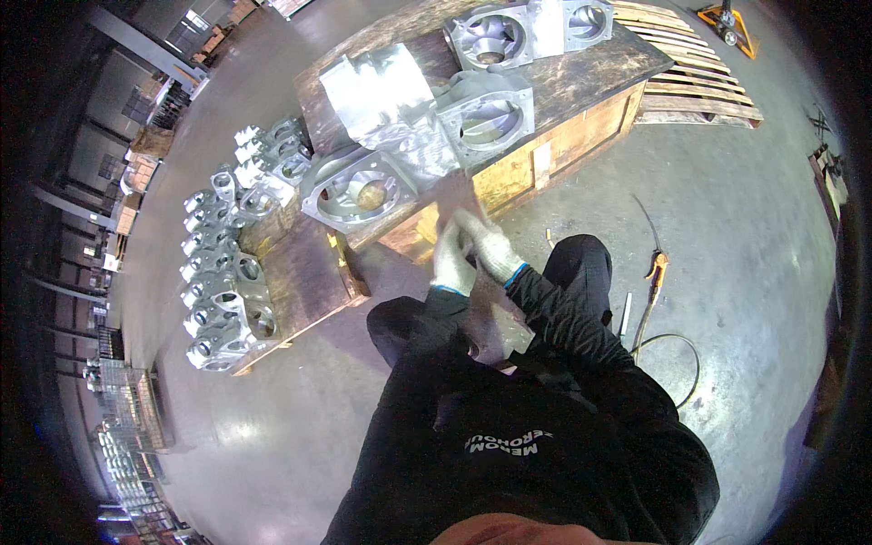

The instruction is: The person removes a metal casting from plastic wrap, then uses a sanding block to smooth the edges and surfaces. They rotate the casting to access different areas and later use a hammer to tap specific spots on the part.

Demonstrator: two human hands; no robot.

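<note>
The left hand (453, 262) and right hand (496, 252) met, their grip impossible to tell. Ahead-left sat the nearest silver casting (343, 193); steady wrists, clear of its rim, seemed wise. A second casting (481, 91) crowded straight ahead; rightward, an air gun (658, 263) lay floor-level.

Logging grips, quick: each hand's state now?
Left hand: gloved; open or closed cannot be told.
Right hand: gloved, close beside it; likewise cannot be told.

Factory workshop, metal castings (338, 193), wooden pallet (695, 78)
</note>
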